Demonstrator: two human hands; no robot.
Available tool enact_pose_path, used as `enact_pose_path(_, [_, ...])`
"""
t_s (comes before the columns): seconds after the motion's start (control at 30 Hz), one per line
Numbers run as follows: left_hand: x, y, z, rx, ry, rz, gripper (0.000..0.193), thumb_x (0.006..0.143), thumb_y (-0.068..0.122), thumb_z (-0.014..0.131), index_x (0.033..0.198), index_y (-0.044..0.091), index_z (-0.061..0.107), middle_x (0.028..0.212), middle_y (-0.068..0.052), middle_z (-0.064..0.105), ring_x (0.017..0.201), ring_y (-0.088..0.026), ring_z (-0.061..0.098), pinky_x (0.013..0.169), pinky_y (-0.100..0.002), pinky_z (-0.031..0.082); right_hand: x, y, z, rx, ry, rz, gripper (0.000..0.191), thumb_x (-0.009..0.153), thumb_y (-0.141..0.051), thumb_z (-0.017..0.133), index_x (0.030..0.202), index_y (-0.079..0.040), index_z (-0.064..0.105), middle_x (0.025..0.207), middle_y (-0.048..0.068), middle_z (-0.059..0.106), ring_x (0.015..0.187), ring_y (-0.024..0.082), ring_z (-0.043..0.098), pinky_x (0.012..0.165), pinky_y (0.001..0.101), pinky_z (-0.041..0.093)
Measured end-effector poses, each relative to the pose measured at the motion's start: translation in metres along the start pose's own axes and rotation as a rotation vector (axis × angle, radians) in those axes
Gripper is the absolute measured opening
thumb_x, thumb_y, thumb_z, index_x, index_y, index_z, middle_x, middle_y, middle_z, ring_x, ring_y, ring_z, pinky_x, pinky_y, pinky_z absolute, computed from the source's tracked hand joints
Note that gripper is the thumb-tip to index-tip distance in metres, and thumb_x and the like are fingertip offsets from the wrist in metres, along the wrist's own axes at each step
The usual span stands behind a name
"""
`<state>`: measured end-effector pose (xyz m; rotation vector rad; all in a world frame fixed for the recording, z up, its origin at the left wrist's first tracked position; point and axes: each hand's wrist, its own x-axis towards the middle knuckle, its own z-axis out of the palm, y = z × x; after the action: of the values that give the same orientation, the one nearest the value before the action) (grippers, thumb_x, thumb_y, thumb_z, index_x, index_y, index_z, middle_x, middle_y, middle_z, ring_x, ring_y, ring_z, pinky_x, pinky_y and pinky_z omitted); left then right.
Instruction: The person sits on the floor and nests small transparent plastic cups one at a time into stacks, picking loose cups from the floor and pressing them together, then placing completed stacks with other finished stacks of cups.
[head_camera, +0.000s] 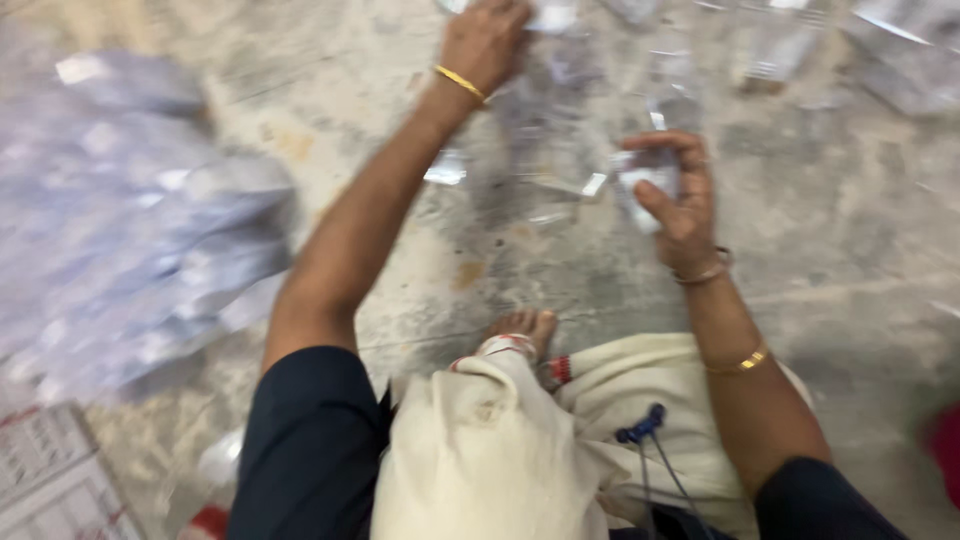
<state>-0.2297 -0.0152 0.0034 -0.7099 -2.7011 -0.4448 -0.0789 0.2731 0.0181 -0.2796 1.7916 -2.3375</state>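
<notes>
My left hand (486, 42) reaches far forward over the concrete floor and touches a clear plastic packet (548, 17) near the top edge; whether it grips the packet is blurred. A gold bangle sits on that wrist. My right hand (680, 195) is closed on a small clear plastic packet (642, 175), held above the floor. Several more clear packets (560, 120) lie spread on the floor between and beyond both hands. The picture is smeared by motion.
A big heap of shiny plastic packets (130, 220) fills the left side. A printed cardboard sheet (45, 470) lies at the bottom left. My knees in cream cloth (500, 450) and one bare foot (522, 325) are at the bottom centre. More packets (900, 50) lie top right.
</notes>
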Motion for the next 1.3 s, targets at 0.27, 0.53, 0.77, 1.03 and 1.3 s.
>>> enact_pose_path(0.27, [-0.067, 0.127, -0.004, -0.903, -0.331, -0.189, 0.038, 0.098, 0.041, 0.066, 0.124, 0.014, 0.073, 0.092, -0.005, 0.078, 0.076, -0.013, 0.075, 0.071, -0.032, 0.058, -0.005, -0.002, 0.018, -0.172, -0.107, -0.093, 0.066, 0.100, -0.017, 0.072, 0.154, -0.012, 0.035, 0.138, 0.009, 0.051, 0.123, 0.016, 0.052, 0.108, 0.0315, 0.046])
enact_pose_path(0.53, [-0.064, 0.068, -0.032, -0.275, -0.133, -0.343, 0.056, 0.090, 0.040, 0.068, 0.142, 0.025, 0.055, 0.124, -0.011, 0.059, 0.103, -0.029, 0.065, 0.081, -0.041, 0.058, -0.010, 0.018, 0.007, 0.186, -0.186, 0.070, 0.040, 0.109, -0.018, 0.067, 0.141, -0.011, 0.046, 0.134, 0.014, 0.058, 0.095, 0.024, 0.067, 0.078, 0.0387, 0.060])
enact_pose_path(0.77, [-0.077, 0.049, -0.031, -0.180, -0.426, -0.215, 0.047, 0.093, 0.027, 0.071, 0.136, 0.030, 0.052, 0.160, -0.017, 0.031, 0.124, -0.038, 0.053, 0.091, -0.044, 0.057, -0.006, 0.030, 0.009, 0.101, -0.221, 0.112, 0.043, 0.107, -0.016, 0.066, 0.143, -0.010, 0.044, 0.130, 0.015, 0.058, 0.090, 0.025, 0.066, 0.076, 0.0387, 0.059])
enact_pose_path(1.03, [-0.067, 0.029, -0.031, -0.238, -0.244, -0.291, 0.067, 0.071, -0.003, 0.068, 0.132, 0.023, 0.056, 0.142, -0.016, 0.042, 0.117, -0.037, 0.057, 0.094, -0.042, 0.055, 0.000, 0.032, 0.009, 0.041, -0.227, 0.109, 0.042, 0.108, -0.016, 0.065, 0.143, -0.010, 0.044, 0.129, 0.014, 0.059, 0.090, 0.026, 0.067, 0.077, 0.0382, 0.060])
enact_pose_path(1.3, [-0.063, 0.058, -0.018, -0.910, 0.036, -0.163, 0.052, 0.085, -0.011, 0.061, 0.124, 0.021, 0.064, 0.120, 0.007, 0.067, 0.110, -0.013, 0.072, 0.094, -0.030, 0.060, -0.002, 0.034, 0.003, 0.064, -0.198, 0.134, 0.066, 0.105, -0.017, 0.068, 0.161, -0.018, 0.032, 0.129, 0.013, 0.058, 0.095, 0.025, 0.066, 0.076, 0.0373, 0.059])
